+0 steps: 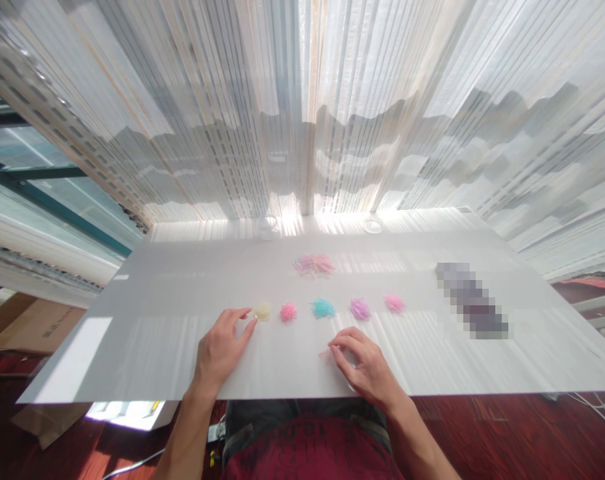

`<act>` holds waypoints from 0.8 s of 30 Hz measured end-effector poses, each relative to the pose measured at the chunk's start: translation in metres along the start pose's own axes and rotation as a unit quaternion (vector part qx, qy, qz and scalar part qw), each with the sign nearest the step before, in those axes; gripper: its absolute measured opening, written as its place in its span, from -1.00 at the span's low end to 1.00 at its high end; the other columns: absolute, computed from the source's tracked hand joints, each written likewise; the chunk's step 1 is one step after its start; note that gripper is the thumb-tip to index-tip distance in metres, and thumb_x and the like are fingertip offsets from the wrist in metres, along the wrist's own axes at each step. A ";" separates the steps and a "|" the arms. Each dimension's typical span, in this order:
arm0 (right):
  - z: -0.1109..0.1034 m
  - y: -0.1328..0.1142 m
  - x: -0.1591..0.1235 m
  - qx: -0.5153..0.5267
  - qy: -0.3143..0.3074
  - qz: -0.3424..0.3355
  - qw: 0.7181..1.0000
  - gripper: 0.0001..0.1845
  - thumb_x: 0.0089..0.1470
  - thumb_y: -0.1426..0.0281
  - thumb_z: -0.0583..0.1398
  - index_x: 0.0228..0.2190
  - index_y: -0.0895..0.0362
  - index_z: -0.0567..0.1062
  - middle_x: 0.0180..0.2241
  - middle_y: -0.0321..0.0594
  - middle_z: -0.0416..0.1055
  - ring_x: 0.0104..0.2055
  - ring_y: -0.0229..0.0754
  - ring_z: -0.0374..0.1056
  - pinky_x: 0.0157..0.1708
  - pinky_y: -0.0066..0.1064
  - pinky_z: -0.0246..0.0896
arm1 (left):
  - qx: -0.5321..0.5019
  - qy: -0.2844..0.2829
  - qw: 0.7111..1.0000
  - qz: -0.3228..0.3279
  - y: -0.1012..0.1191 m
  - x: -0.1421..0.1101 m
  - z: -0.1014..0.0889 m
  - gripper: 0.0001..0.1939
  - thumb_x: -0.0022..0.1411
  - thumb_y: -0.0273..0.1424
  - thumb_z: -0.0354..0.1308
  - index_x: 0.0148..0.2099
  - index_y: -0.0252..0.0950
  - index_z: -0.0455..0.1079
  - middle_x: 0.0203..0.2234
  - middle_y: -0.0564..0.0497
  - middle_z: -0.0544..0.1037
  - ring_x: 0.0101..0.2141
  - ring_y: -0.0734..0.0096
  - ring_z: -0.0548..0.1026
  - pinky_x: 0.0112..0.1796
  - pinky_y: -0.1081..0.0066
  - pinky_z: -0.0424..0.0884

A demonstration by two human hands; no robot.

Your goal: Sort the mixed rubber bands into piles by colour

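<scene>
On the white table, my left hand rests beside a small pale yellow pile, its thumb and index finger apart at the pile's left edge. My right hand is closed, fingertips pressed together, near the table's front edge. Some pale pink bits show at those fingertips. Further piles of tiny thin pieces make a row: coral pink, turquoise, purple and pink. Behind the row lies a larger mixed-colour pile. The pieces are too small to name exactly.
Two clear round dishes stand at the back of the white table, by the curtain. A blurred-out dark object lies at the right. Cardboard boxes are on the left, beyond the table edge.
</scene>
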State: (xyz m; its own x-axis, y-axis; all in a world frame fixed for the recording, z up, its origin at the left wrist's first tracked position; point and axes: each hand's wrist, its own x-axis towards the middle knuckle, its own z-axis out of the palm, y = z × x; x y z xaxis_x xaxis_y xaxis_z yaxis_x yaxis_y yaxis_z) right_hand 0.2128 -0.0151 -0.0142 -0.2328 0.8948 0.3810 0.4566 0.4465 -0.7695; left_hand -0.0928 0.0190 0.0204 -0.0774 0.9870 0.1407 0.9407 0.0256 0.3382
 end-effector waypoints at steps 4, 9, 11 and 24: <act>-0.001 0.003 -0.001 0.000 0.015 -0.005 1.000 -0.65 0.15 0.63 0.08 -0.18 0.04 0.52 -0.24 -0.18 0.48 -0.25 -0.15 0.47 -0.23 -0.34 0.44 | -0.055 0.011 0.997 0.055 0.014 -0.013 0.002 -0.74 0.39 -0.24 0.14 0.03 -0.14 0.54 -0.14 0.01 0.64 -0.45 0.42 0.51 -0.35 0.44 0.46; -0.001 0.006 -0.002 -0.004 0.011 0.000 1.000 -0.62 0.11 0.67 0.06 -0.20 0.05 0.52 -0.25 -0.18 0.46 -0.22 -0.14 0.46 -0.21 -0.33 0.43 | -0.137 -0.126 0.964 0.188 0.049 -0.034 0.018 -0.80 0.39 -0.30 0.18 0.03 -0.11 0.51 -0.14 0.06 0.63 -0.33 0.41 0.60 -0.25 0.46 0.53; 0.001 0.006 -0.003 -0.011 0.014 0.001 1.000 -0.64 0.13 0.66 0.06 -0.22 0.05 0.52 -0.24 -0.17 0.46 -0.19 -0.12 0.46 -0.19 -0.31 0.44 | -0.141 -0.139 0.957 0.210 0.062 -0.039 0.026 -0.81 0.39 -0.32 0.20 0.02 -0.13 0.51 -0.16 0.05 0.62 -0.28 0.39 0.63 -0.23 0.47 0.54; 0.007 0.000 -0.002 -0.073 -0.003 -0.028 0.997 -0.83 0.27 0.54 0.17 -0.20 0.04 0.50 -0.24 -0.13 0.43 -0.16 -0.03 0.41 -0.17 -0.20 0.43 | -0.146 -0.083 0.954 0.248 0.080 -0.035 0.045 -0.80 0.44 -0.35 0.13 -0.13 -0.15 0.61 -0.27 0.03 0.63 -0.40 0.48 0.58 -0.33 0.51 0.50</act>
State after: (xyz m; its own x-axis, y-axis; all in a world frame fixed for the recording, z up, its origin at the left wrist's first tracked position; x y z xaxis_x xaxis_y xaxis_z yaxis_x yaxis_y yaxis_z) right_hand 0.2075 -0.0173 -0.0185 -0.2665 0.8688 0.4173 0.5625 0.4917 -0.6647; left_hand 0.0003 -0.0064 0.0006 0.4292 0.8784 0.2101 0.7141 -0.4725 0.5165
